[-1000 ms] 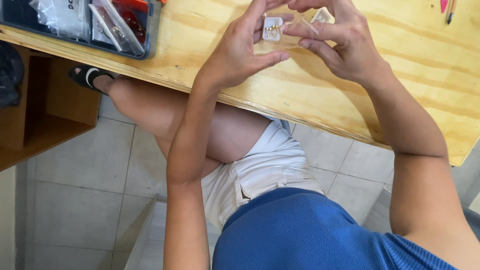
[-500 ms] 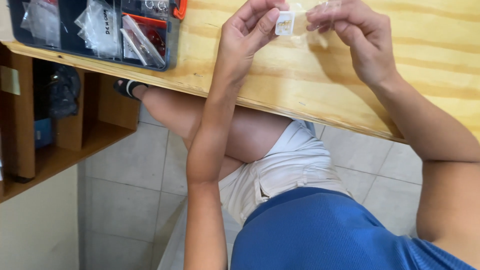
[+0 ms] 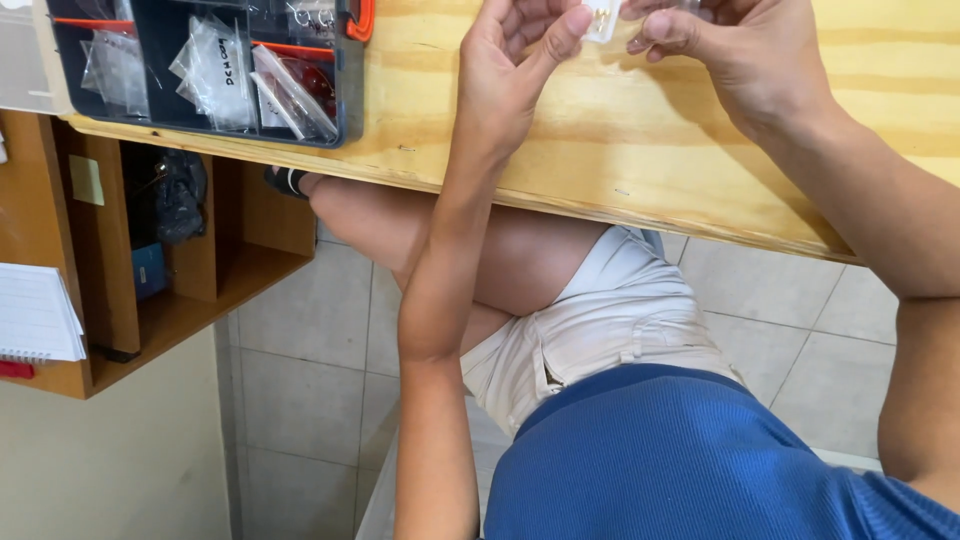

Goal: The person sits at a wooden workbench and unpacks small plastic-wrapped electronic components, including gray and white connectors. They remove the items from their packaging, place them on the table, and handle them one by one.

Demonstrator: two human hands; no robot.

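Note:
Both my hands are raised over the pale wooden table (image 3: 640, 150) at the top edge of the view. My left hand (image 3: 510, 60) pinches a small clear plastic bag (image 3: 603, 18) with a white piece inside, thumb pressed against its side. My right hand (image 3: 730, 50) grips the same small bag from the right with thumb and fingers. Most of the bag is cut off by the frame's top edge. My forearms reach up from my lap, where I sit in a blue shirt and light shorts.
A dark compartment box (image 3: 200, 70) with orange latches, filled with several small clear bags, lies on the table's left end. A wooden shelf unit (image 3: 190, 290) stands at the left, with a white notepad (image 3: 35, 315) on it. Tiled floor lies below.
The view has swung left and down, so the compartment box and shelf show more. My hands with the small bag now sit at the frame's top edge.

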